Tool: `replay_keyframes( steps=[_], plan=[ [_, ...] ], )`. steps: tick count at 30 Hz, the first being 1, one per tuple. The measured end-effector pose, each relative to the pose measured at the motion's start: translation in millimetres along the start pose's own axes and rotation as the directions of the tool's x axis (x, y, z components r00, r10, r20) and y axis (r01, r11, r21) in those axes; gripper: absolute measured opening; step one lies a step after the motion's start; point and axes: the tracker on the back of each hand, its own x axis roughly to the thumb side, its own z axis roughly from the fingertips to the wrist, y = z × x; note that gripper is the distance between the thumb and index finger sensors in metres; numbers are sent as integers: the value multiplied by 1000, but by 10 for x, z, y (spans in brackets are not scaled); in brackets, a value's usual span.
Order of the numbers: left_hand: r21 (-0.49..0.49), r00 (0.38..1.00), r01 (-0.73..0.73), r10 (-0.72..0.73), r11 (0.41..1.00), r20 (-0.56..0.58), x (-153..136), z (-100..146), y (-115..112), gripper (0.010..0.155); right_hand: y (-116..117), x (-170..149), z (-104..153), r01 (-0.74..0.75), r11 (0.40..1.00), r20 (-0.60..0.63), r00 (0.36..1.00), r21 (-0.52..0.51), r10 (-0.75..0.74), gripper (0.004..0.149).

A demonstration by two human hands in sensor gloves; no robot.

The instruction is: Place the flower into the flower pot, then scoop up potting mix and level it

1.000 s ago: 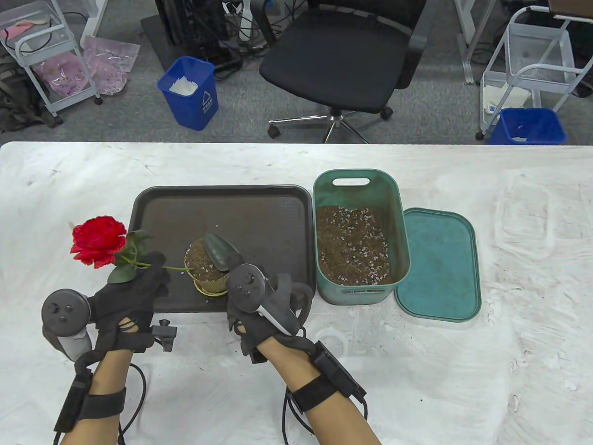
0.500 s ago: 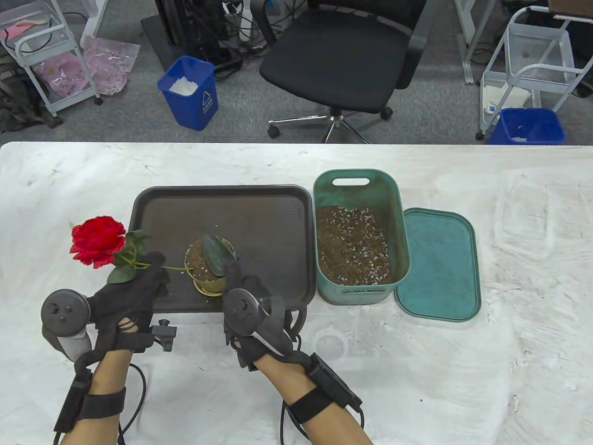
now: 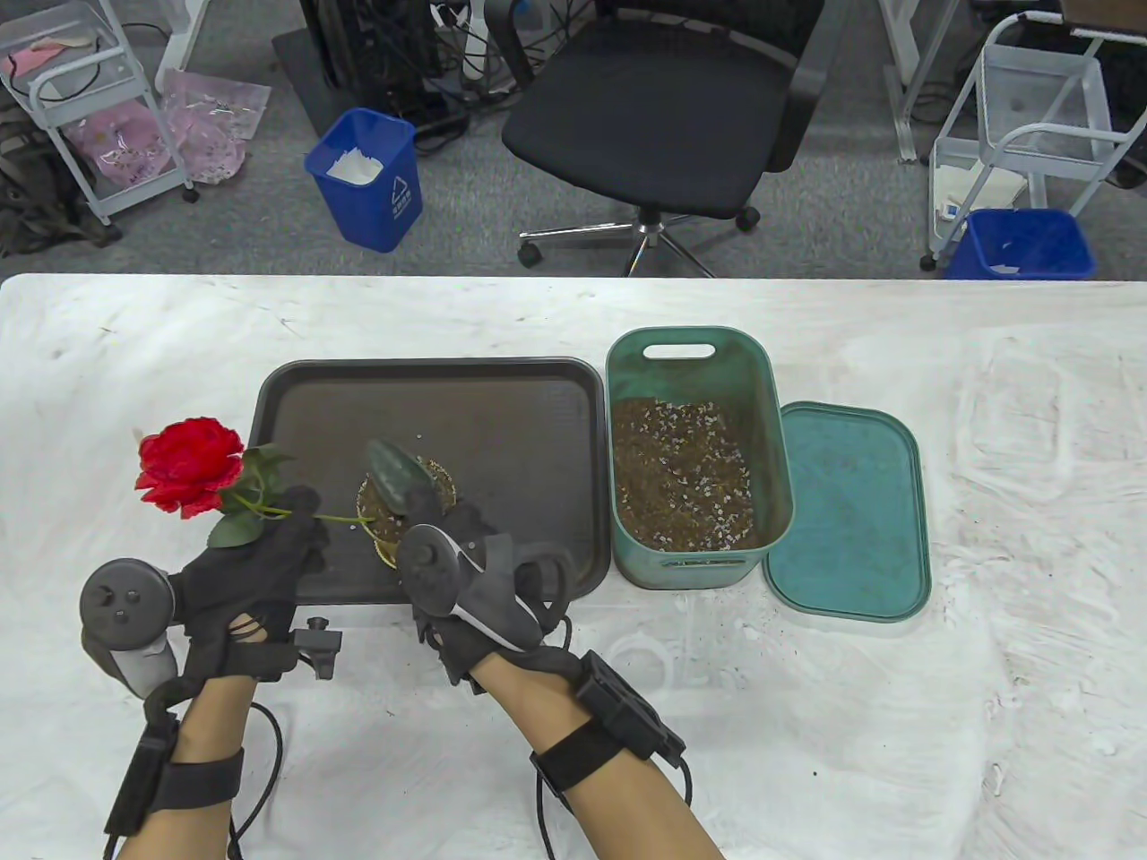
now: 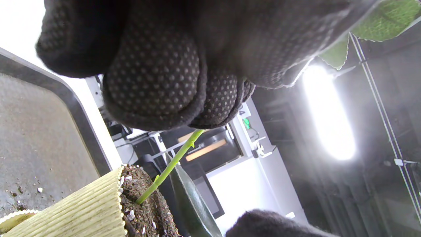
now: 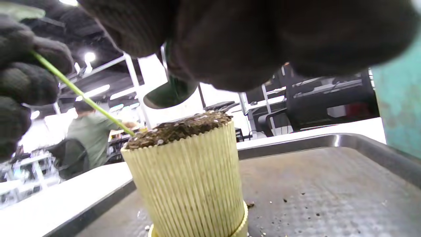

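Flower (image 3: 191, 465): red bloom with green leaves, leaning out to the left past the tray's left edge over the surface. Its thin green stem (image 4: 171, 166) runs at a slant into the potting mix at the left side of the pot.

Left hand (image 3: 246, 573): gloved, tracker on its back, fingers (image 4: 154, 82) closed round the stem just above the pot.

Flower pot (image 5: 190, 184): pale yellow, ribbed wall, upright on a matching saucer near the front edge of the tray. Filled to the rim with potting mix (image 5: 179, 128), dark brown with white specks.

Trowel (image 3: 396, 473): dark green blade, poised over the pot's top; in the right wrist view the blade sits just above the mix, apart from it.

Right hand (image 3: 475, 582): gloved, tracker on its back, fingers wrapped round the trowel's handle, at the tray's front edge just right of the pot.

Tray (image 3: 502, 403): dark brown, rectangular, lying on the surface; a few loose crumbs of mix lie near the pot's base.

Bin (image 3: 694, 345): teal, oblong, with a slot handle, touching or just beside the tray's right edge, partly filled with more speckled mix.

Lid (image 3: 851, 511): teal, flat on the surface just right of the bin.

Surface (image 3: 986, 672): covered in white, wrinkled sheeting.
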Motion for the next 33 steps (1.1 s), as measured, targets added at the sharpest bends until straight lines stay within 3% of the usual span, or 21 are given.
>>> replay_keyframes(
  steps=[2,3,9,13,14,17,20,21,25,28,33],
  plan=[
    [0,1000,1,-1,1000,0,-1,0,1,43,2,43,-49,-71,997,20,997,29,70,53],
    [0,1000,1,-1,1000,0,-1,1,1,43,2,51,-68,-118,987,8,993,109,118,53],
    [0,1000,1,-1,1000,0,0,1,2,43,-126,-14,-74,-20,1000,-18,1000,-17,20,54],
    [-2,1000,2,-2,1000,3,0,-1,-1,43,-44,-123,-67,-48,990,-63,996,136,57,54],
    [-2,1000,2,-2,1000,2,-1,-1,0,43,-50,-151,-58,0,998,-60,998,69,4,54],
    [-1,1000,2,-2,1000,2,-1,1,-1,43,-50,-194,-26,50,999,-83,995,19,-49,54],
    [-1,1000,1,-1,1000,2,-1,1,-4,43,16,-222,12,14,995,-91,996,103,-5,54],
    [-1,1000,1,-1,1000,3,-1,1,-4,43,8,-223,17,34,998,-82,996,46,-30,54],
    [-1,1000,-1,1,1000,1,-3,3,-5,43,15,-166,72,92,996,10,996,-14,-92,54],
    [0,1000,0,0,1000,1,-3,4,-4,43,81,-99,82,-23,998,27,999,53,21,53],
    [-2,1000,-1,1,1000,2,-4,4,-6,43,68,-58,154,35,997,87,996,-73,-29,53]
  ],
)
